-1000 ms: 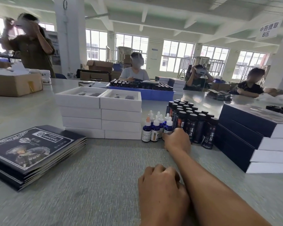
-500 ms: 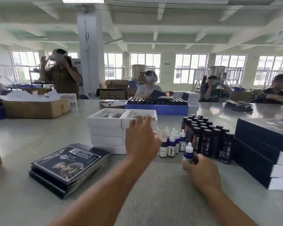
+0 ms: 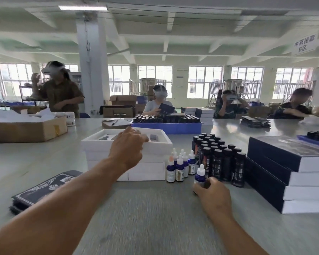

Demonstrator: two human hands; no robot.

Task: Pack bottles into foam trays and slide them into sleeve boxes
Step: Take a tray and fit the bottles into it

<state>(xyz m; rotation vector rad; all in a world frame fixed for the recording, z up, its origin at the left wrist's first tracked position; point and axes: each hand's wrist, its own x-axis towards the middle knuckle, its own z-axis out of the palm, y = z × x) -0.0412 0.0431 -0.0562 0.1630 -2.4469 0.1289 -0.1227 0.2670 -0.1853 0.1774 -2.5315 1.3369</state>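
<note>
Two stacks of white foam trays (image 3: pixel 155 159) stand side by side at the table's middle. My left hand (image 3: pixel 127 146) reaches over them, and its curled fingers grip the near edge of the top foam tray (image 3: pixel 160 142). To the right stand several blue dropper bottles (image 3: pixel 179 166) and a block of tall dark bottles (image 3: pixel 221 159). My right hand (image 3: pixel 213 195) holds one blue dropper bottle (image 3: pixel 199 176) upright on the table, just in front of the dark bottles. A pile of flat dark sleeve boxes (image 3: pixel 44 188) lies at the front left, partly hidden by my left forearm.
A stack of dark packed boxes (image 3: pixel 293 172) fills the right side. A cardboard box (image 3: pixel 26 129) sits at the far left. A blue crate of dark bottles (image 3: pixel 166 126) stands behind the trays. Several people work at the table's far side.
My left hand rose from the table's front and reached onto the top foam tray. My right hand drew one dropper bottle out of the group toward me.
</note>
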